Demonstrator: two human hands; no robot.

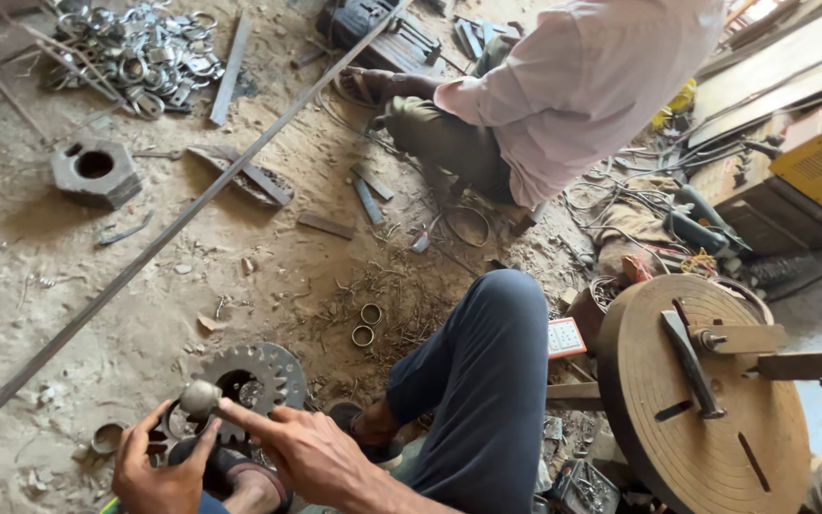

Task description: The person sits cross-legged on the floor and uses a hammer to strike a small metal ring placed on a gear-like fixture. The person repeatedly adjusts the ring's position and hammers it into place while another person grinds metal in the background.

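Ball: round grey metal knob [201, 398], dull and scuffed, pinched between my left hand [156, 466] fingertips and my right hand [308, 453] forefinger.
Fingers: both hands curled closed around it.
Below: toothed steel gear [257, 376] lying on sandy floor [145, 286].

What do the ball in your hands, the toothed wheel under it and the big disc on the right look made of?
Ball: dull grey, likely metal, faint sheen. Toothed wheel: steel by its look, grey, dusty, cut teeth. Disc: brownish, fine concentric grooves and slots; probably rusty metal, though wood cannot be ruled out.
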